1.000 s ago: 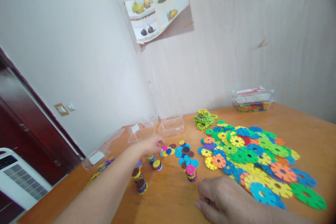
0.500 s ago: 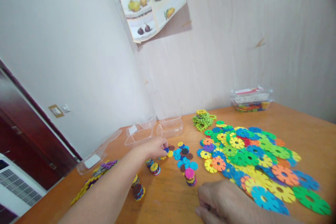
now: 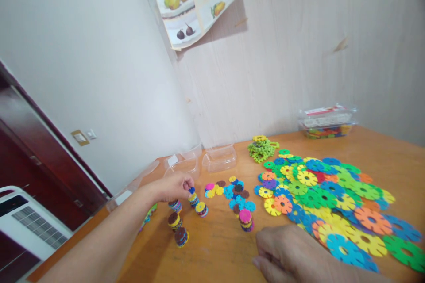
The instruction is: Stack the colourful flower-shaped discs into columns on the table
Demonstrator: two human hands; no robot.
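Note:
My left hand [image 3: 175, 185] pinches a small dark blue notched disc [image 3: 191, 190] right above a short stack of small discs [image 3: 194, 200]; whether they touch I cannot tell. Close by stand a yellow-topped stack [image 3: 201, 209], two brown-topped stacks [image 3: 181, 236] and another stack partly behind my left wrist. Loose small discs [image 3: 241, 204] in blue, brown, yellow and pink lie to the right of that hand. My right hand [image 3: 282, 247] rests on the table with fingers curled, their inner side hidden. Beside it stands a pink-topped stack [image 3: 245, 219].
A wide heap of large colourful notched discs [image 3: 332, 199] covers the right of the wooden table [image 3: 212, 252]. Green interlocking pieces [image 3: 262, 149] are piled at the back. Clear plastic trays [image 3: 219, 159] stand along the wall, and a lidded box [image 3: 327, 121] sits back right.
My left hand has moved left and slightly nearer, from the loose discs to above a stack, carrying the blue disc. My right hand stays put. The view has shifted slightly.

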